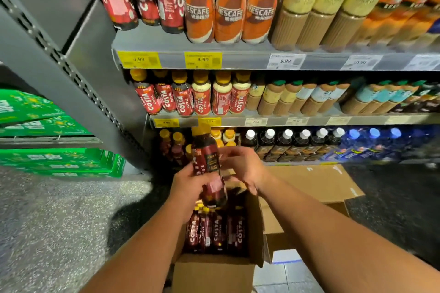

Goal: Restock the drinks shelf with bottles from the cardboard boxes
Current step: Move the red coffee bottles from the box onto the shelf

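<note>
A smooth dark-red bottle (206, 161) is being gripped by the left hand (188, 182) above the cardboard box (214, 273), on speckled floor (59, 221) before metal shelves (190, 47). The right hand (244, 168) is being held beside it, grip unclear.

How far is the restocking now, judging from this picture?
Done: the upper shelves look full, and some yellow-capped bottles stand on the bottom shelf. In hand: one Costa bottle, held by the left hand and right hand above the open box. Left: at least four boxed bottles to shelve.
</note>
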### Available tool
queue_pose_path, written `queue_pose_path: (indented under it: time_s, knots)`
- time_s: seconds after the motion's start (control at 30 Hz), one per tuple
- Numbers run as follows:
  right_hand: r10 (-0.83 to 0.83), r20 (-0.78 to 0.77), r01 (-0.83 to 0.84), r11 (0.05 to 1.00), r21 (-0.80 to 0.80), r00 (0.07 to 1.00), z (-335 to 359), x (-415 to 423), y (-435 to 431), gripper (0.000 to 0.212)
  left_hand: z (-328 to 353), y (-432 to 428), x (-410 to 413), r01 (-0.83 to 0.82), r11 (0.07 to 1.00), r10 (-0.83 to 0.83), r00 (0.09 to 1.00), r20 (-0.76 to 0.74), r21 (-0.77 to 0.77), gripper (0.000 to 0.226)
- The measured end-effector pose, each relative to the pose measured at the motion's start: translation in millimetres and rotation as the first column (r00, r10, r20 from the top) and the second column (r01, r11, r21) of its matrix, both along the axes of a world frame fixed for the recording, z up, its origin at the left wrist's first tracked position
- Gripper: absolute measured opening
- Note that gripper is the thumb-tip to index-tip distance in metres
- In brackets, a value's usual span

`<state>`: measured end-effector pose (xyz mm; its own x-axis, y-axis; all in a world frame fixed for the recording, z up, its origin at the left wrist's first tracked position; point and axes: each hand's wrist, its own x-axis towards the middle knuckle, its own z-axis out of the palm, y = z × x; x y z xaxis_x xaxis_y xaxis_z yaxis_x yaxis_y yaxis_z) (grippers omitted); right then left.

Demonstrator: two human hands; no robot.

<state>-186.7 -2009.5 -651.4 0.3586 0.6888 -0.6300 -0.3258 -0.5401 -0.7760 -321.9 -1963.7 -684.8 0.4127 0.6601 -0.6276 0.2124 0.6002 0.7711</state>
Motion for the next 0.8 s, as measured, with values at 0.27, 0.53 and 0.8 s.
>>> queue_pose_path:
  time_s: [0.27,0.53,0.8]
  knots:
    - [-0.122,-0.044,0.105,0.953,-0.285,0.992,-99,-25,-29,0.024,-55,-3,-38,-0.002,0.998,-0.006,0.992,-0.129,-0.06,0.036]
    - [-0.073,-0.005,0.067,0.935,-0.347,0.997,-143,-54,-20,0.025,-89,9,-55,0.028,1.0,-0.03,0.98,-0.196,-0.013,0.034]
    - [0.003,0.295,0.162,0.83,-0.534,0.956,-209,-59,-44,0.024,-155,9,-57,0.075,0.995,-0.087,0.976,-0.197,-0.07,0.039]
